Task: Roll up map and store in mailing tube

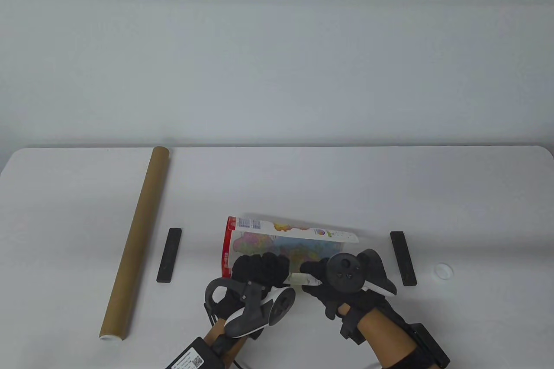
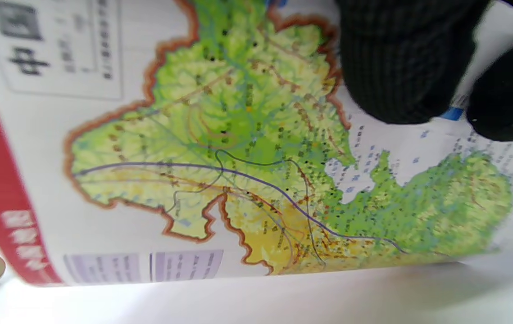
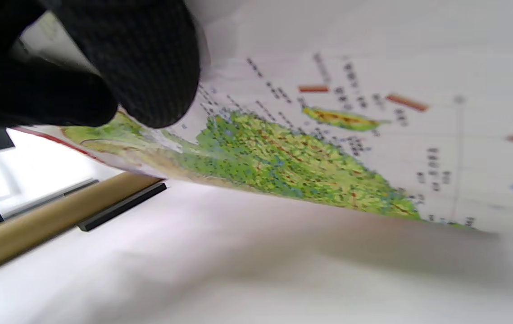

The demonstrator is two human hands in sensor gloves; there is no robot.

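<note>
Lying near the front edge of the table [image 1: 303,178], the map [image 1: 277,239] is partly curled up, with both hands on its near side. The left hand [image 1: 259,269] presses its fingers [image 2: 396,67] down on the printed side. The right hand [image 1: 333,278] grips the near edge, with fingers [image 3: 148,67] curled over the paper. A black bar [image 1: 169,255] lies just left of the map, and another black bar [image 1: 403,258] lies just right of it. The long brown mailing tube [image 1: 136,241] lies further left, well apart from the map. A small white cap [image 1: 442,271] sits on the far right. The map has a red strip down its left side and green and yellow land with tiny words.
</note>
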